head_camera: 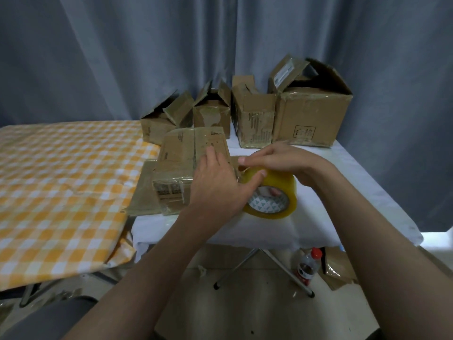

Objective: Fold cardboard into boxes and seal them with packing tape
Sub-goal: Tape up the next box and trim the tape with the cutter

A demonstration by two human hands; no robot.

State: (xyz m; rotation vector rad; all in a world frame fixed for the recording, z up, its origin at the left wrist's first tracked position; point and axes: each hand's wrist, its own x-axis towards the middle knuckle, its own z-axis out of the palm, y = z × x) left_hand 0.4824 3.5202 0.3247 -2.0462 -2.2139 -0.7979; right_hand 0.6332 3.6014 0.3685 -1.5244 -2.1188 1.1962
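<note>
A closed brown cardboard box (181, 163) lies on the white table (343, 182), on top of a flat piece of cardboard (143, 192). Right beside the box is a roll of yellowish packing tape (274, 195). My right hand (279, 160) holds the roll, fingers curled over its top and through its core. My left hand (218, 185) rests against the box's right end, fingers fairly straight on the box top, thumb pressing the tape roll's outer face.
Several open taped boxes (311, 114) stand in a row at the table's back against a grey curtain. A yellow checked cloth (61, 187) covers the surface on the left. On the floor stand a red-capped bottle (307, 266) and cardboard scraps (340, 268).
</note>
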